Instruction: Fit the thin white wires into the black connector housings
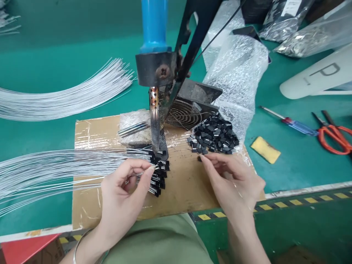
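Observation:
My left hand (128, 194) pinches a thin white wire, its fingertips over the black-tipped ends of a wire bundle (68, 161). Black connectors (159, 181) cap those ends on the brown cardboard (187, 190). Between the thumb and index finger of my right hand (233, 179) is a small black connector (199, 158), just below a pile of black connectors (214, 134). Pointing down at the capped ends is the metal tip of a soldering iron (155, 124) with a blue handle (154, 25).
A second wire bundle (68, 101) lies at the upper left. Behind the iron are its black stand (189, 40) and a fan grille (187, 113). Bubble wrap (236, 80), a yellow sponge (265, 150), a screwdriver (299, 126) and red-handled scissors (331, 139) lie to the right.

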{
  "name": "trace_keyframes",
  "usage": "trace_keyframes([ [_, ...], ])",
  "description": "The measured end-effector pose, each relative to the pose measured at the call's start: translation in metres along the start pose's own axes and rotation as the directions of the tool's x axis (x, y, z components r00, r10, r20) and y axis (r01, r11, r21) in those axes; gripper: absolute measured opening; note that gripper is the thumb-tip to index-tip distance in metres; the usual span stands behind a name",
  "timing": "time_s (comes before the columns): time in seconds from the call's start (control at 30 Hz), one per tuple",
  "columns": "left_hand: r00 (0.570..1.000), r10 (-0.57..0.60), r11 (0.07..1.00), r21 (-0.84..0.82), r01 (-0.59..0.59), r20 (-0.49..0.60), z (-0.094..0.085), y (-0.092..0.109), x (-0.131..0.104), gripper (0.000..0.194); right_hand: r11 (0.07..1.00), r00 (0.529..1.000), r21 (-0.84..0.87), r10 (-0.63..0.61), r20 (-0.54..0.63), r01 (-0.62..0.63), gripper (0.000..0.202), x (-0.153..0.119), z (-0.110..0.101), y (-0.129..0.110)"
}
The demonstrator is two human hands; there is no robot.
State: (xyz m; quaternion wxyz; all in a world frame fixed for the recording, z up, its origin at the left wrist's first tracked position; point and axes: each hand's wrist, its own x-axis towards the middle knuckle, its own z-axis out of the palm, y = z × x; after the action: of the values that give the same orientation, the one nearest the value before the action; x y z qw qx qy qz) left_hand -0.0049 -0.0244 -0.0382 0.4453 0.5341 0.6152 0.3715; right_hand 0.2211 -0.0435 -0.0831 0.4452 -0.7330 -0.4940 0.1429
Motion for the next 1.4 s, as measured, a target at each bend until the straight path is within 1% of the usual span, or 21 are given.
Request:
trace_keyframes([
  [0.07,1.000,0.006,1.000,0.002,-0.006,0.011,-0.001,0.000,0.000,0.003,0.984,0.992,-0.130,-0.117,0.053,0.123,0.004,0.005,-0.002,0.009],
  [0.13,1.000,0.014,1.000,0.007,-0.014,0.010,0.000,0.001,0.001,0.004,0.962,0.972,-0.162,-0.206,0.110,0.222,0.005,0.008,-0.002,0.013],
  [0.2,1.000,0.023,1.000,0.010,-0.023,0.005,0.000,0.001,0.002,0.004,0.957,0.966,-0.162,-0.220,0.135,0.241,0.005,0.009,-0.001,0.014],
  [0.27,1.000,0.028,1.000,0.008,-0.028,0.003,0.000,0.002,0.002,0.005,0.974,0.978,-0.145,-0.153,0.145,0.174,0.008,0.007,0.000,0.014],
  [0.37,1.000,0.026,1.000,0.004,-0.026,0.006,0.000,0.002,0.002,0.005,0.997,0.991,-0.074,0.040,0.127,-0.031,0.011,0.001,0.001,0.015],
  [0.47,1.000,0.026,1.000,0.005,-0.026,0.000,0.000,0.002,0.000,0.005,0.975,0.975,0.062,0.206,0.085,-0.211,0.015,-0.003,0.003,0.012],
  [0.53,0.999,0.033,0.999,0.019,-0.033,-0.008,0.001,0.002,0.000,0.005,0.949,0.964,0.172,0.254,0.072,-0.263,0.015,-0.004,0.004,0.007],
  [0.6,0.999,0.040,0.999,0.037,-0.040,-0.022,0.001,0.002,0.000,0.006,0.921,0.962,0.276,0.257,0.094,-0.274,0.012,-0.004,0.006,0.000],
  [0.7,0.998,0.050,0.997,0.060,-0.048,-0.027,0.000,0.003,0.001,0.007,0.868,0.957,0.410,0.219,0.191,-0.280,0.005,-0.004,0.007,-0.010],
  [0.8,0.998,0.055,0.996,0.071,-0.053,-0.029,0.000,0.004,0.002,0.007,0.796,0.945,0.523,0.189,0.266,-0.306,0.009,-0.005,0.010,-0.021],
  [0.87,0.998,0.054,0.996,0.071,-0.051,-0.040,0.000,0.004,0.003,0.006,0.753,0.935,0.569,0.181,0.306,-0.332,0.014,-0.006,0.013,-0.028],
  [0.97,0.998,0.055,0.996,0.078,-0.053,-0.031,-0.001,0.006,0.004,0.006,0.713,0.916,0.597,0.171,0.362,-0.369,0.018,-0.006,0.018,-0.039],
  [1.1,0.998,0.058,0.996,0.074,-0.058,-0.007,-0.003,0.008,0.005,0.007,0.662,0.882,0.609,0.180,0.437,-0.437,0.012,-0.006,0.025,-0.050],
  [1.17,0.999,0.054,0.996,0.068,-0.054,0.002,-0.005,0.009,0.006,0.006,0.621,0.863,0.625,0.185,0.471,-0.474,0.009,-0.007,0.029,-0.053],
  [1.3,0.999,0.028,0.998,0.054,-0.029,0.031,-0.006,0.013,0.008,0.007,0.526,0.840,0.669,0.196,0.505,-0.525,0.005,-0.009,0.034,-0.059],
  [1.4,0.998,0.018,1.000,-0.015,-0.017,0.066,-0.006,0.019,0.010,0.009,0.519,0.825,0.657,0.197,0.530,-0.547,0.002,-0.009,0.036,-0.064],
])
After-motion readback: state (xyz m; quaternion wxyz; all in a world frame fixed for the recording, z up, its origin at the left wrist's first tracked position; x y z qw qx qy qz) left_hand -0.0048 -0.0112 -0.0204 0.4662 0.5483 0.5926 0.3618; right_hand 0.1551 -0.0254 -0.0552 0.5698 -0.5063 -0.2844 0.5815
